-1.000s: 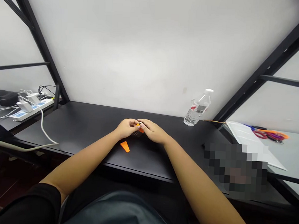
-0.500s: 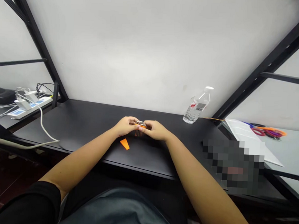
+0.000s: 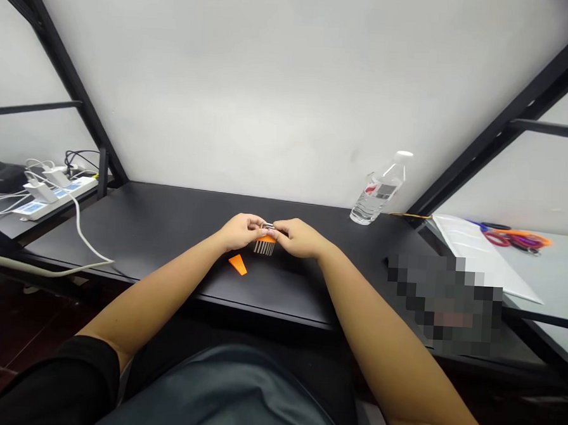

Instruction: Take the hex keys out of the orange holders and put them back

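My left hand (image 3: 240, 232) and my right hand (image 3: 300, 238) are both closed on a hex key set (image 3: 264, 246), one from each side. An orange holder gripped between thumbs and fingers carries several metal keys. Their straight shafts point down toward the table in a row, and the bent ends show at the top. The fingers behind the holder are partly hidden. Close by my left hand, an orange wedge-shaped plastic piece (image 3: 238, 264) lies flat on the black table (image 3: 179, 213).
Toward the back right, a clear water bottle (image 3: 379, 191) stands against the wall. A white power strip (image 3: 56, 199) with plugs and cables is at the left. On the right are a pixelated dark area, a white board (image 3: 484, 256) and scissors-like coloured handles (image 3: 513, 239).
The hex key set has tilted, so its row of shafts shows more plainly from the front. Both hands keep hold of it. The view has shifted slightly.
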Available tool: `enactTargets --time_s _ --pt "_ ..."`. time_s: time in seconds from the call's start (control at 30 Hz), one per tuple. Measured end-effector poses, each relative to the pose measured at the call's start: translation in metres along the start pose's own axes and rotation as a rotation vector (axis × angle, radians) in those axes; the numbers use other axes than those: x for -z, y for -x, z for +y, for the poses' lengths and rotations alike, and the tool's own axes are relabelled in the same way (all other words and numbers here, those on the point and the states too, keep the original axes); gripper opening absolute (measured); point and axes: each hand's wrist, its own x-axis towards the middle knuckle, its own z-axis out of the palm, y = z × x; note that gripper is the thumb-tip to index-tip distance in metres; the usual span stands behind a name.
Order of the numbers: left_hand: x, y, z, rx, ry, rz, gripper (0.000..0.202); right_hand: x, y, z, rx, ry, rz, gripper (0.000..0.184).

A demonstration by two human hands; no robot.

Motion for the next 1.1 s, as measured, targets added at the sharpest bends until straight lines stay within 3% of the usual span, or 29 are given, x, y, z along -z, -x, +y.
enactTargets --time_s 0.17,0.33,0.57,0.83,1.1 --pt "0.002 0.001 0.004 -0.028 0.021 -0.071 0.044 0.004 0.001 0.001 0.048 -0.105 -0.036 0.041" --pt "0.003 0.001 0.01 -0.089 0.031 -0.064 0.046 0.005 -0.001 -0.002 0.056 -0.213 -0.004 0.044" --pt "0.006 -0.001 0.006 -0.088 0.004 -0.032 0.042 0.004 -0.002 0.002 0.052 -0.173 0.025 0.044" --pt "0.005 0.003 0.007 0.032 -0.038 -0.082 0.033 0.011 0.005 0.01 0.064 -0.148 -0.182 0.046" --pt "-0.016 0.002 0.015 0.046 -0.266 -0.128 0.035 0.025 0.012 0.02 -0.046 -0.131 -0.333 0.047"
